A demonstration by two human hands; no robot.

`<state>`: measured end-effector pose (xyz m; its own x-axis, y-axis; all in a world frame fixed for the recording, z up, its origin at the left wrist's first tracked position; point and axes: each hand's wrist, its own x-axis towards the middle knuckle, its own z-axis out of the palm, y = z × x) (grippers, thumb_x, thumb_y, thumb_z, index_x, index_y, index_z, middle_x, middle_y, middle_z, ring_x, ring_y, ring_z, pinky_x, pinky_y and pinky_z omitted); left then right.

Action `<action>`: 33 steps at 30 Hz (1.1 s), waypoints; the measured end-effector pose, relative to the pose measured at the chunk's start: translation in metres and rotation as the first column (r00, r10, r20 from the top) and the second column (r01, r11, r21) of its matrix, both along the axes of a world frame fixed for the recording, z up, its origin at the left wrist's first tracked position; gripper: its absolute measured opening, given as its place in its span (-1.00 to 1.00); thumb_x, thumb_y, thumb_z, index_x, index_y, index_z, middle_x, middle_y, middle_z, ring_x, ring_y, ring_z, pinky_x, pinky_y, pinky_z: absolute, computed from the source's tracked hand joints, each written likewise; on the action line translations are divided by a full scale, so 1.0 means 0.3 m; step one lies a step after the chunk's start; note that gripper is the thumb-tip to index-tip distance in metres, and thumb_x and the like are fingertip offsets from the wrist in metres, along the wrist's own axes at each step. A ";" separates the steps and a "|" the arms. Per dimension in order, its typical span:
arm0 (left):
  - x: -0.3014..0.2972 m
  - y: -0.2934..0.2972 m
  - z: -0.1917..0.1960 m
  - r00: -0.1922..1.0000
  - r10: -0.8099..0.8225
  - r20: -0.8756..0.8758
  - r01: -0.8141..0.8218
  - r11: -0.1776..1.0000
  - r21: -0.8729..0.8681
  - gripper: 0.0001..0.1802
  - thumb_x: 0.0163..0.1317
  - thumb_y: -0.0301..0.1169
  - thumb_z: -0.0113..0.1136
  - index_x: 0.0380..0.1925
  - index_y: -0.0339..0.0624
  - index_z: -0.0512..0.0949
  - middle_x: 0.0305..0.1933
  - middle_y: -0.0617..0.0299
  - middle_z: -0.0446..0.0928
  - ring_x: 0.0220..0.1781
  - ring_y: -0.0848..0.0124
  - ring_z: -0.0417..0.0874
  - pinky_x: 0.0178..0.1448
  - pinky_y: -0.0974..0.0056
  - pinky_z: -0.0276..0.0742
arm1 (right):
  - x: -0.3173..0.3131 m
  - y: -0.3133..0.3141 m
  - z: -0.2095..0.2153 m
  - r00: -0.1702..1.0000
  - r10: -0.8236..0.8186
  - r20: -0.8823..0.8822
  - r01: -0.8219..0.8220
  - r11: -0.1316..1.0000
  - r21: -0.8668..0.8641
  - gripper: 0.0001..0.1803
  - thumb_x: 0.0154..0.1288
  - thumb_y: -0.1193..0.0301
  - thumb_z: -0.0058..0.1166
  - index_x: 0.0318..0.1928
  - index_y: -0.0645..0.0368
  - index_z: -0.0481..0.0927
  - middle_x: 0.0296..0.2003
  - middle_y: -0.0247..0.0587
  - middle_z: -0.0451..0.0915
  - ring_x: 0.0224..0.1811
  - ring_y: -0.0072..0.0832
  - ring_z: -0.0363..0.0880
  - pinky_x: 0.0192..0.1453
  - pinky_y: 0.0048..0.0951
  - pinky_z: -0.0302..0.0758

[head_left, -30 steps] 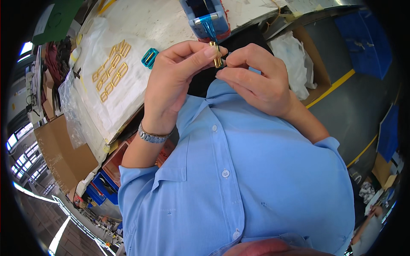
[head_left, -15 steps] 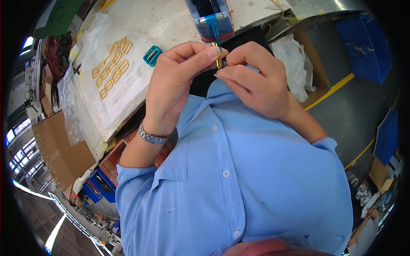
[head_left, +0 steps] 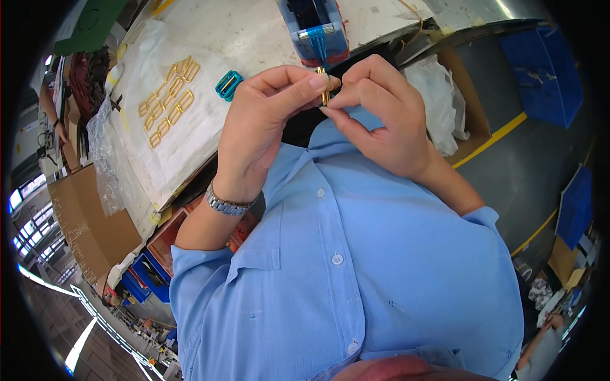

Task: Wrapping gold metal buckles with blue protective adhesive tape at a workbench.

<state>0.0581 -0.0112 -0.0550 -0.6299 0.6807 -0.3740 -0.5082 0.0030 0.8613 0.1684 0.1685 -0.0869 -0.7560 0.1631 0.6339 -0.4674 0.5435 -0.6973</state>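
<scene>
My left hand [head_left: 270,108] pinches a narrow gold metal buckle [head_left: 325,95] upright between thumb and fingers, near the front edge of the table. My right hand [head_left: 384,114] is closed, its thumb and index fingertips meeting at the buckle's lower end; what they pinch is hidden. Just beyond the fingers, a strip of blue film tape [head_left: 319,47] runs from the tape dispenser [head_left: 312,16] down to the buckle's top. A buckle covered in blue film [head_left: 229,86] lies left of my left hand. Several bare gold buckles [head_left: 170,95] rest in rows on a white sheet [head_left: 190,136].
A cardboard box [head_left: 95,222] stands at the table's left end, beside clear plastic wrap [head_left: 101,159]. White plastic bags [head_left: 438,105] fill another box on the right. Blue panels [head_left: 543,76] stand farther right. Another person's arm [head_left: 57,120] shows at the far left.
My right thumb and index finger have moved in closer to the buckle's lower end. My left hand keeps its hold. Another person's arm has come into sight at the far left.
</scene>
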 end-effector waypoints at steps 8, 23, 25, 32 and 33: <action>-0.034 -0.008 -0.001 0.996 -0.084 0.026 0.086 0.994 -0.073 -0.77 0.53 -0.30 0.41 -0.05 -0.25 0.76 0.01 0.15 0.82 0.02 0.45 0.79 0.26 0.25 0.69 | -0.005 -0.019 0.018 0.951 -0.018 0.308 0.111 0.951 -0.288 -0.51 0.17 0.38 0.59 0.07 0.20 0.67 -0.08 -0.19 0.72 -0.07 -0.38 0.76 0.02 -0.35 0.69; -0.157 0.019 0.027 0.941 -0.154 0.300 0.206 0.967 -0.152 -0.66 0.54 -0.22 0.42 0.00 -0.33 0.73 0.00 0.08 0.82 -0.02 0.37 0.85 0.22 0.23 0.77 | -0.066 -0.005 -0.005 0.929 0.187 0.318 0.012 0.846 -0.532 -0.40 0.28 0.33 0.54 0.26 0.36 0.70 0.00 -0.08 0.86 -0.03 -0.48 0.81 0.19 -0.41 0.69; -0.159 0.035 0.045 0.939 -0.148 0.309 0.208 0.963 -0.170 -0.65 0.54 -0.22 0.42 0.01 -0.34 0.72 0.00 0.07 0.82 -0.02 0.36 0.85 0.22 0.22 0.78 | -0.069 -0.008 0.003 0.928 0.176 0.329 0.026 0.850 -0.526 -0.43 0.28 0.34 0.54 0.23 0.37 0.71 -0.02 -0.09 0.87 -0.07 -0.51 0.80 0.16 -0.42 0.69; -0.134 0.036 0.050 0.967 -0.152 0.206 0.190 0.966 -0.177 -0.64 0.60 -0.22 0.33 0.02 -0.39 0.71 -0.04 0.07 0.82 -0.06 0.33 0.87 0.11 0.30 0.79 | -0.084 -0.004 0.013 0.910 0.243 0.337 0.056 0.732 -0.679 -0.55 0.35 0.34 0.52 0.13 0.38 0.76 -0.16 -0.15 0.89 -0.15 -0.67 0.77 0.01 -0.54 0.68; -0.111 0.030 0.052 0.965 -0.158 0.208 0.196 0.965 -0.177 -0.64 0.60 -0.22 0.33 0.02 -0.39 0.71 -0.04 0.07 0.82 -0.06 0.33 0.87 0.11 0.30 0.79 | -0.083 -0.001 0.020 0.892 0.300 0.338 0.063 0.658 -0.751 -0.57 0.38 0.34 0.51 0.11 0.39 0.76 -0.18 -0.15 0.89 -0.14 -0.69 0.76 0.00 -0.57 0.66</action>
<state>0.0249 -0.0022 -0.0393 -0.4098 0.6770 -0.6113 -0.6390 0.2652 0.7221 0.1435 0.1681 -0.0810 -0.9478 0.3185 -0.0176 -0.0710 -0.2644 -0.9618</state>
